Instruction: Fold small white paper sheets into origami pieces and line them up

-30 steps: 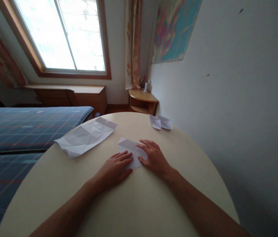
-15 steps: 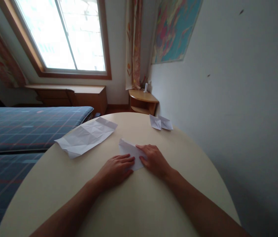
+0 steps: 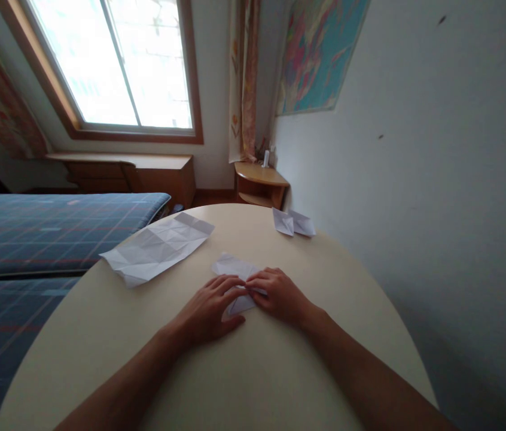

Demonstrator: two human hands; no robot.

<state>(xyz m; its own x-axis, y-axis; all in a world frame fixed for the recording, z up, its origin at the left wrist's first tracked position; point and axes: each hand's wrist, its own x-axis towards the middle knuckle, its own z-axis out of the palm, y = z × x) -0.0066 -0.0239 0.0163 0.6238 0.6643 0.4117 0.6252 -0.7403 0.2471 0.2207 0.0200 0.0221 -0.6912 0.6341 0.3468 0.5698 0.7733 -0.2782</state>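
Note:
A folded sheet of white paper [image 3: 235,265] lies on the round table under both hands. My left hand [image 3: 212,305] rests on its near left part, fingers stretched out over the paper and thumb apart on the tabletop. From the other side my right hand [image 3: 279,294] pinches a flap of the paper, its fingers and thumb drawn together. The fingertips of both hands meet near the middle of the sheet. Part of the paper is hidden under the fingers.
A large creased white sheet [image 3: 157,248] lies at the table's [image 3: 253,371] left edge. Two folded paper pieces [image 3: 294,222] stand at the back right. A checked mattress [image 3: 55,227] is on the left, a white wall [image 3: 414,197] on the right, a corner shelf [image 3: 262,174] behind.
A flap of the paper has come over toward the middle with my right hand. My left fingers have shifted up to meet it, and the left thumb has moved off the paper.

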